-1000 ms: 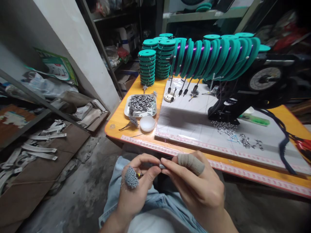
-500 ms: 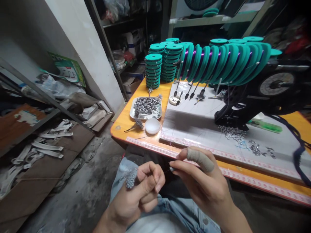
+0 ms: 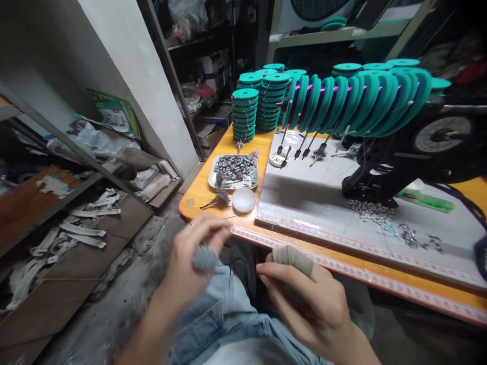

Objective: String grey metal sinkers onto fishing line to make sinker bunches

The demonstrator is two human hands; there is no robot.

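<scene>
My left hand (image 3: pixel 184 261), slightly blurred, is closed around a bundle of thin grey-tipped pieces (image 3: pixel 204 259); the tips bunch out beside the thumb in a rounded cluster. It is near the table's front left corner, above my lap. To the right, my right hand (image 3: pixel 317 294) pinches with thumb and forefinger just off the table's front edge. Whatever lies between those fingertips is too small to make out. A beige wrap (image 3: pixel 293 259) covers one of its fingers. Nearest the left hand on the table are a round whitish lid-like dish (image 3: pixel 244 201) and another grey-tipped bundle (image 3: pixel 221 192).
A white tray (image 3: pixel 211 178) holds small dark grey cylinders. Green spools (image 3: pixel 245 116) stand stacked behind it, and more line a black machine (image 3: pixel 371 182) overhead. Loose small metal parts (image 3: pixel 373 213) lie on the grey board (image 3: pixel 304 203). A measuring tape (image 3: pixel 342 268) runs along the table edge.
My left hand has moved left and up with the bundle, away from my right hand, which stays pinched. The small pale thing at the right fingertips no longer shows. The view has shifted slightly.
</scene>
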